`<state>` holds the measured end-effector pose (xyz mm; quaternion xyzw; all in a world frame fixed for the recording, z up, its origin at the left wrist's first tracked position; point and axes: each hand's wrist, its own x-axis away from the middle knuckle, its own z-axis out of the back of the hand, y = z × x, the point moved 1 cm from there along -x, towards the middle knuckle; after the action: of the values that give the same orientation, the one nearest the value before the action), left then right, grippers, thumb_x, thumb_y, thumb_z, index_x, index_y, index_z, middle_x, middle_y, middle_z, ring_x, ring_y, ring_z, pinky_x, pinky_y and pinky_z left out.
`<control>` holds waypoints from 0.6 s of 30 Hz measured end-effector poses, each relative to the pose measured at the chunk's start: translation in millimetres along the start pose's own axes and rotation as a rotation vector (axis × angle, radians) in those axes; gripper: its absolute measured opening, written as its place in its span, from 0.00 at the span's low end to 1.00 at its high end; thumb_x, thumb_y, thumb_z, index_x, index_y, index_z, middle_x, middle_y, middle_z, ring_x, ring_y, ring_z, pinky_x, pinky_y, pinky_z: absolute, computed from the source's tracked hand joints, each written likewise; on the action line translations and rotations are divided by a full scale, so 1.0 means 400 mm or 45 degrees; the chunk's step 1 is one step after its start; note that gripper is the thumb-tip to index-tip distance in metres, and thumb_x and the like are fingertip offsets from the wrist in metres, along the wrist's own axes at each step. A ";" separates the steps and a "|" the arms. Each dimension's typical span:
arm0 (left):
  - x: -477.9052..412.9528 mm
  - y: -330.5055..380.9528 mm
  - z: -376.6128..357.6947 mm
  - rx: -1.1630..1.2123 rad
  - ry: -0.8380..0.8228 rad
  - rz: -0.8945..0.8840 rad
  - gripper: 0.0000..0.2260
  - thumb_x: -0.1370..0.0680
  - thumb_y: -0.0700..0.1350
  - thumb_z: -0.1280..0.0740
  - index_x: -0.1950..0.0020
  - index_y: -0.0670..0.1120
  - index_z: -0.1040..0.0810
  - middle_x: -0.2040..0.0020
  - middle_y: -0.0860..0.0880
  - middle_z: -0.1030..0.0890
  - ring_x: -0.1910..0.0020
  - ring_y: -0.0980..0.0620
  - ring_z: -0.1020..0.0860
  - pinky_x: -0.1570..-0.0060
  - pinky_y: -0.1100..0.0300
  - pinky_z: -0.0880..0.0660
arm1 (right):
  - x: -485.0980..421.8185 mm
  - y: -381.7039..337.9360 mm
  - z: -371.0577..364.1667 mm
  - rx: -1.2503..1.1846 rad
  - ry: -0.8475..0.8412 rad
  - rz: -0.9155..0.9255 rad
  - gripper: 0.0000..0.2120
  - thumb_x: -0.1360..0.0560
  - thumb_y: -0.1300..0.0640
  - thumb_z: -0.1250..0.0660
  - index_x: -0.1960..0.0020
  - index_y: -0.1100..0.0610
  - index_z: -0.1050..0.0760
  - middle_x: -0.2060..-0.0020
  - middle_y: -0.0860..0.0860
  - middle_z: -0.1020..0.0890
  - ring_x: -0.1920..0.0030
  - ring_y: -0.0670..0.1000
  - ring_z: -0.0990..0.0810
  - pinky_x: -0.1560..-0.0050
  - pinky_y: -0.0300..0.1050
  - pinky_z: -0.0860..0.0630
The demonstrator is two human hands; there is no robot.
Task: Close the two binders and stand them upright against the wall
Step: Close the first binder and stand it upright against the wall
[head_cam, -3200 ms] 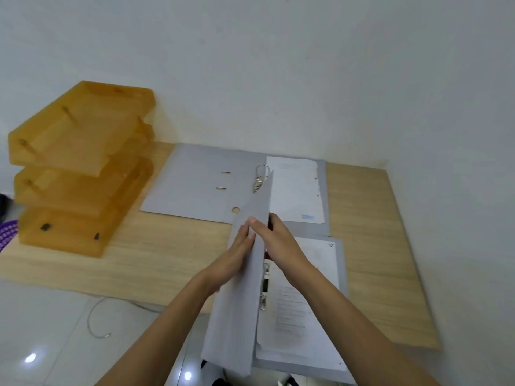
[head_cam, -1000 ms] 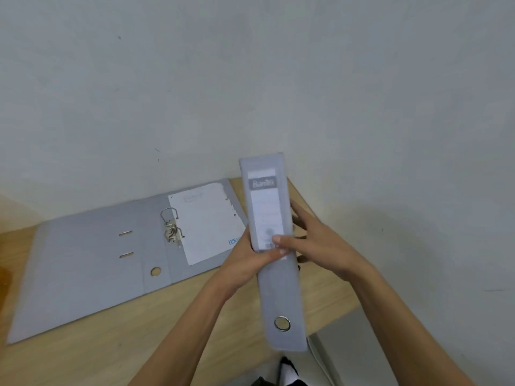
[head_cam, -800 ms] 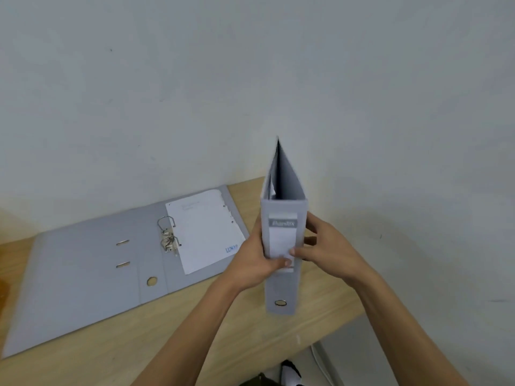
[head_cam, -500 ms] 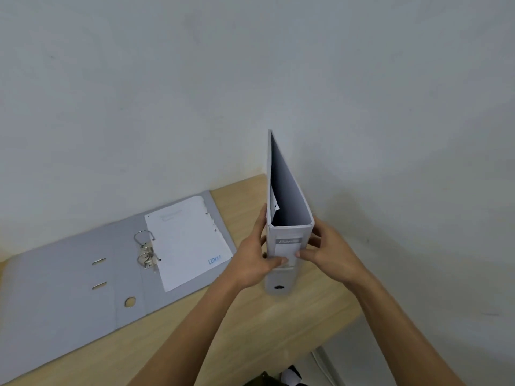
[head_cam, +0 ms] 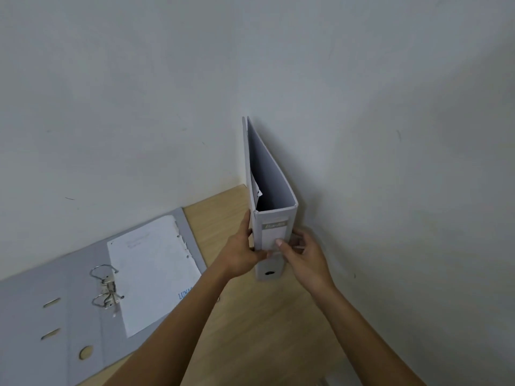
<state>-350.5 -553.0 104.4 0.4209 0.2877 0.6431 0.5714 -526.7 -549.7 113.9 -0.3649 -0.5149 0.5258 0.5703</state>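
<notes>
The left hand [head_cam: 242, 253] is gripping the left side of the closed binder [head_cam: 271, 215], its thumb reaching across the lower part of the spine. The right hand [head_cam: 303, 256] is clasping the binder's right side, thumb pressing on the spine label and the other fingers wrapping behind, where they are partly hidden. Both forearms are reaching in from the bottom edge.

Between the hands, the closed binder is standing upright on the wooden desk [head_cam: 264, 324], spine facing the camera, in the corner where two pale walls meet. Its right cover is lying close along the side wall [head_cam: 404, 162], and its far end is reaching toward the back wall [head_cam: 125, 107]; whether it is actually touching either wall cannot be told. The binder is light grey, with a pale label strip near the top of the spine and a dark finger hole near the bottom. Seen from above, its covers are narrowing toward the far end, and a white sheet edge is showing inside against the left cover.

To the left, the second binder [head_cam: 55, 302] is lying flat and open on the desk near the back wall, metal rings [head_cam: 106, 288] open, a punched white sheet [head_cam: 153, 271] resting on its right half. The left forearm is crossing over its near right corner.

The walls are plain and off-white, with faint scuffs.
</notes>
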 end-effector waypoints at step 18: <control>-0.181 0.032 -0.035 0.150 0.220 0.039 0.45 0.24 0.41 0.25 0.16 0.48 0.51 0.22 0.44 0.31 0.21 0.45 0.36 0.34 0.53 0.25 | -0.138 0.012 -0.030 -0.412 0.046 -0.188 0.19 0.21 0.68 0.38 0.36 0.49 0.27 0.42 0.43 0.23 0.39 0.50 0.22 0.38 0.54 0.21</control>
<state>-369.6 -624.5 93.1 0.4012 0.3666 0.6676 0.5089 -511.7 -601.1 95.6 -0.4226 -0.6078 0.3859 0.5504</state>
